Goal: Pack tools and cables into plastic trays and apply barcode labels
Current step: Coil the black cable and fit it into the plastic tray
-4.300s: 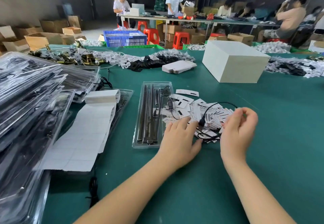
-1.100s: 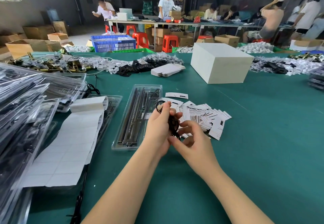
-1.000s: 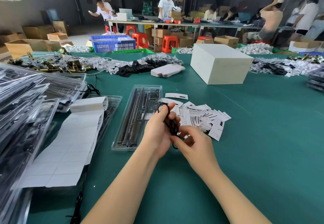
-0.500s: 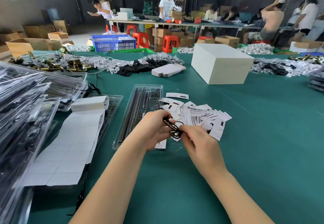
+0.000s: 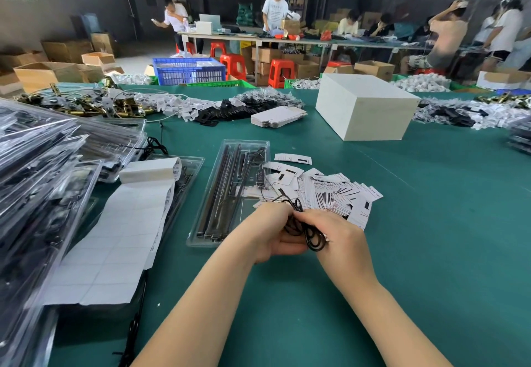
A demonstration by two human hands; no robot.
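A thin black cable (image 5: 306,230) is bunched into small loops between my two hands over the green table. My left hand (image 5: 268,233) grips the coil from the left, and my right hand (image 5: 334,233) pinches it from the right. The cable's free end runs up to a small black controller (image 5: 260,178) lying at the right edge of a clear plastic tray (image 5: 230,191). That tray holds several long dark strips. A spread pile of white barcode cards (image 5: 330,194) lies just right of the tray, beyond my hands.
A strip of white label backing (image 5: 115,240) unrolls across another tray on the left. Stacked clear trays (image 5: 37,182) fill the left edge. A white box (image 5: 365,108) stands at the back right. Piles of parts line the far table edge; people work at tables behind.
Since a second ago both hands have dropped toward me with the cable, from over the tray's right edge to the table in front of it. The coil is more tightly gathered.
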